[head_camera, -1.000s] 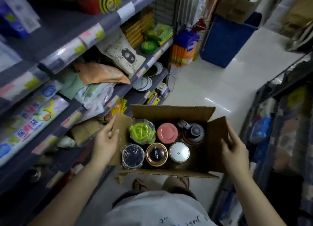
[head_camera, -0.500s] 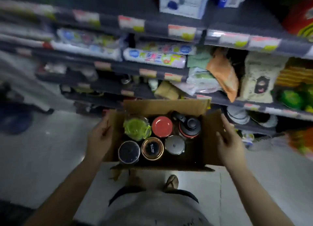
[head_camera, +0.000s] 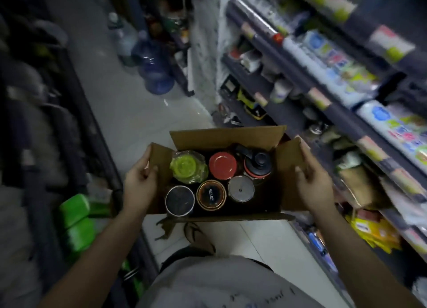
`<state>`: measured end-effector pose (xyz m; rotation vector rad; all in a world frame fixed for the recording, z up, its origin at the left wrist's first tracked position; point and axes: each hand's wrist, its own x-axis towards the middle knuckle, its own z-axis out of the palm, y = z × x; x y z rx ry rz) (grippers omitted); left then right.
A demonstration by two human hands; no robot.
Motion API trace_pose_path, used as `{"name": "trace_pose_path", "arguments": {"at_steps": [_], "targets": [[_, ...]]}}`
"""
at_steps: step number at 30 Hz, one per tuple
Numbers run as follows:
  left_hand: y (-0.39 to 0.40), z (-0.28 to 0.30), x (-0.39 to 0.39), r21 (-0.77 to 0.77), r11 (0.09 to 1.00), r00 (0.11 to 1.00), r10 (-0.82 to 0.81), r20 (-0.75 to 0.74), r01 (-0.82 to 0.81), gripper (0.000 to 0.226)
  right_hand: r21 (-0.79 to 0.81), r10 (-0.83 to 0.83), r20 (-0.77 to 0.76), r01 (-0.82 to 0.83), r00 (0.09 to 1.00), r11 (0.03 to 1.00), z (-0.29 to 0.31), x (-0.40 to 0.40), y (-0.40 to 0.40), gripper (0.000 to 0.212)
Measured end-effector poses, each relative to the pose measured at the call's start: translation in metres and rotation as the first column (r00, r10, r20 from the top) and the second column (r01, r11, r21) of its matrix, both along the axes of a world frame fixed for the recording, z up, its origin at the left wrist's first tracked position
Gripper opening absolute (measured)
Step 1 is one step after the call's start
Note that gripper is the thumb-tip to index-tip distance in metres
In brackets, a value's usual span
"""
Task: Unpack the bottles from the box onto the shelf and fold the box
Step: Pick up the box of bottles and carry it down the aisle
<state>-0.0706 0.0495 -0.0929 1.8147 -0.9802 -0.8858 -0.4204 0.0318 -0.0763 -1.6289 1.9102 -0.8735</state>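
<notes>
The cardboard box (head_camera: pixel 221 136) is brown and open at the top, its four flaps standing or splayed outward, the near one torn at its left corner. It is held in the air over the pale tiled floor (head_camera: pixel 147 113) of a shop aisle, in front of the person's waist. Six bottles stand upright inside in two rows of three: at the far side a green lid wrapped in clear film (head_camera: pixel 188 167), a red lid (head_camera: pixel 222 165) and a black sports cap (head_camera: pixel 258 164); at the near side a dark lid (head_camera: pixel 180 200), a black lid ringed in copper (head_camera: pixel 211 194) and a silver lid (head_camera: pixel 241 188).

The left hand (head_camera: pixel 140 185) grips the left flap, fingers curled over its edge. The right hand (head_camera: pixel 314 180) presses flat against the right flap, fingers fairly straight, thumb on its inner face. Both forearms reach forward.

The shelf (head_camera: pixel 328 88) with packaged goods runs along the right; one big blue water jug (head_camera: pixel 154 71) stands further down the aisle.
</notes>
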Motion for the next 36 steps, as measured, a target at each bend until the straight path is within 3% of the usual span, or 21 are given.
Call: {"name": "trace_pose_path", "arguments": {"at_steps": [5, 16, 22, 27, 33, 36], "targets": [[-0.006, -0.031, 0.074, 0.052, 0.988, 0.989, 0.146, -0.029, -0.145, 0.054, 0.040, 0.154, 0.049, -0.156, 0.987, 0.987, -0.036, 0.078, -0.057, 0.055], [-0.025, -0.103, 0.124, 0.042, 0.949, 0.947, 0.314, -0.067, -0.312, 0.051, 0.140, 0.321, 0.091, -0.331, 0.943, 0.933, -0.111, 0.157, -0.131, 0.053], [-0.037, -0.202, 0.141, 0.181, 0.893, 0.908, 0.420, -0.011, -0.411, 0.054, 0.217, 0.349, 0.090, -0.360, 0.933, 0.907, -0.204, 0.183, -0.165, 0.057], [-0.052, -0.281, 0.135, 0.182, 0.859, 0.875, 0.485, 0.010, -0.478, 0.051, 0.247, 0.338, 0.093, -0.350, 0.937, 0.904, -0.296, 0.197, -0.189, 0.057], [-0.063, -0.415, 0.133, 0.182, 0.844, 0.860, 0.509, 0.024, -0.505, 0.049, 0.306, 0.337, 0.128, -0.361, 0.933, 0.881, -0.425, 0.199, -0.212, 0.058], [-0.071, -0.475, 0.136, 0.133, 0.884, 0.894, 0.443, 0.063, -0.447, 0.048, 0.312, 0.310, 0.185, -0.355, 0.933, 0.881, -0.484, 0.198, -0.216, 0.055]]}}
